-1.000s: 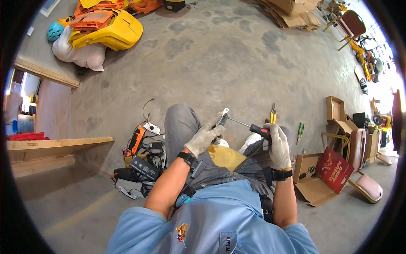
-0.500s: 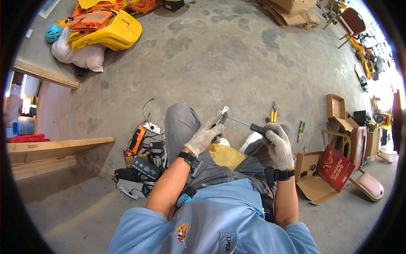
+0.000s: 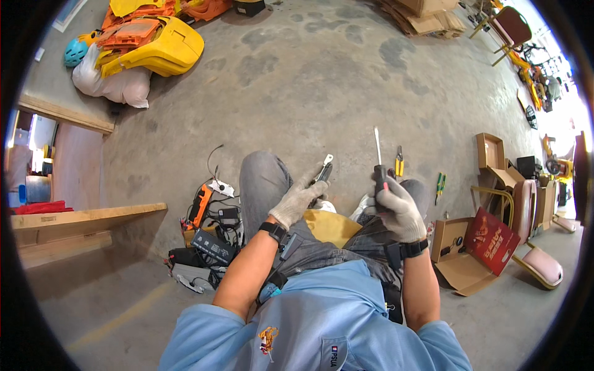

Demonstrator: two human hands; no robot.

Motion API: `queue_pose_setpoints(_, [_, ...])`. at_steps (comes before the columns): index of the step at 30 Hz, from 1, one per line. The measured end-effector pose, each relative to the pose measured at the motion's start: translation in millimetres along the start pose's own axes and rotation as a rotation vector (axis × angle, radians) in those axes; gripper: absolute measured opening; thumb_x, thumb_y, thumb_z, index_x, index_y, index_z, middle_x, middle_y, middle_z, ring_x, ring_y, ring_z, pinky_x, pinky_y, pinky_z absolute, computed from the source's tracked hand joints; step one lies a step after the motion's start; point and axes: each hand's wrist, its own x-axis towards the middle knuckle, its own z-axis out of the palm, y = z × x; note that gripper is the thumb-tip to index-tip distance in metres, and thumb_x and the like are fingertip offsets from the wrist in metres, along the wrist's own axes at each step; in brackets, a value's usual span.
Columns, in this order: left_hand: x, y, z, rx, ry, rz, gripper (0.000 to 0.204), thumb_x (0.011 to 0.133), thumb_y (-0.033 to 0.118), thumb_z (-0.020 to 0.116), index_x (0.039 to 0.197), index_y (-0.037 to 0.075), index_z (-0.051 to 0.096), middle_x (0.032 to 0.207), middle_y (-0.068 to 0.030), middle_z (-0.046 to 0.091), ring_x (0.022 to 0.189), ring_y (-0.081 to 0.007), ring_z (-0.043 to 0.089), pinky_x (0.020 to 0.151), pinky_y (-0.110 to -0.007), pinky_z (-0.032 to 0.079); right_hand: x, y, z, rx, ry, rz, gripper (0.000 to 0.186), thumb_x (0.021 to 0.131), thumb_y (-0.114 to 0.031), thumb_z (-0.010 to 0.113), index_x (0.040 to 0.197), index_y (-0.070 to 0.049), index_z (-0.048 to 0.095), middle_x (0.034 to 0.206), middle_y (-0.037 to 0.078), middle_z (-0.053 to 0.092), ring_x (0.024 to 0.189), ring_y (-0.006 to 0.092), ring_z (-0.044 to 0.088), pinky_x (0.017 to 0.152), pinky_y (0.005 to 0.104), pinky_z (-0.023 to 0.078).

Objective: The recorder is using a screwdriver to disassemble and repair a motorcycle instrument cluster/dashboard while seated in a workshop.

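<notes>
My gloved left hand (image 3: 298,202) is closed round a small dark part (image 3: 324,171) with a pale metal end that has a hole in it. What kind of part it is I cannot make out. In my gloved right hand (image 3: 401,213) is a screwdriver (image 3: 379,175), gripped by its black and red handle. Its bare shaft points away from me, apart from the dark part. Just beyond my right knee lie yellow-handled pliers (image 3: 400,164). A green-handled hand tool (image 3: 440,185) rests farther right on the floor.
Left of my knee sits a heap of chargers and cables (image 3: 213,238). An open cardboard box (image 3: 461,269) with a red lid panel stands at right, beside a tipped chair (image 3: 541,266). Yellow plastic shells (image 3: 164,49) and a white sack (image 3: 117,86) lie at the far left.
The screwdriver has swung away from the dark part, its tip turning from pointing left to pointing away from me. My left hand has kept its hold and barely moved.
</notes>
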Motion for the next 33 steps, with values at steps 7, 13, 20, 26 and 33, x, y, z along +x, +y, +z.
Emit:
queue_pose_setpoints(7, [-1,4,4,0.022,-0.033,-0.016,0.073,0.1,0.012,0.063,0.167,0.008,0.032,0.119,-0.0057,0.061,0.091,-0.011,0.062,0.075,-0.026,0.055,61,20,41,-0.686,0.15,-0.029,0.029,0.092,-0.019,0.076,0.111,0.002,0.069,0.087,0.0,0.066,0.077,0.0118,0.064,0.075,0.027,0.052])
queue_pose_setpoints(13, [-2,-1,-1,-0.008,-0.095,0.011,0.073,0.1,0.014,0.063,0.167,0.01,0.034,0.123,-0.0047,0.058,0.096,-0.0103,0.062,0.078,-0.025,0.055,88,48,45,-1.095,0.212,-0.311,0.033,0.09,-0.025,0.076,0.115,-0.005,0.073,0.103,0.018,0.073,0.098,0.0357,0.072,0.085,0.0428,0.057])
queue_pose_setpoints(20, [0,0,2,0.095,-0.063,0.025,0.068,0.101,0.018,0.062,0.163,0.005,0.039,0.117,-0.0022,0.058,0.088,-0.0096,0.059,0.079,-0.024,0.054,83,40,58,-1.255,0.261,-0.284,0.027,0.084,-0.017,0.077,0.106,-0.003,0.073,0.1,0.017,0.072,0.095,0.0352,0.071,0.083,0.0422,0.056])
queue_pose_setpoints(26, [6,-10,-9,0.176,-0.1,-0.006,0.07,0.1,0.02,0.063,0.164,0.006,0.039,0.111,-0.004,0.059,0.088,-0.0091,0.058,0.076,-0.026,0.052,89,52,44,-1.317,0.229,-0.376,0.027,0.089,-0.027,0.076,0.102,-0.004,0.074,0.091,0.018,0.071,0.086,0.0363,0.071,0.077,0.0431,0.055])
queue_pose_setpoints(33, [2,-2,3,0.172,0.044,0.005,0.065,0.1,0.025,0.064,0.159,0.004,0.046,0.11,-0.0046,0.06,0.089,-0.0105,0.059,0.078,-0.026,0.052,97,53,21,-0.845,0.418,-0.076,0.019,0.091,-0.02,0.07,0.09,-0.001,0.069,0.077,0.006,0.069,0.066,0.0205,0.067,0.062,0.035,0.053])
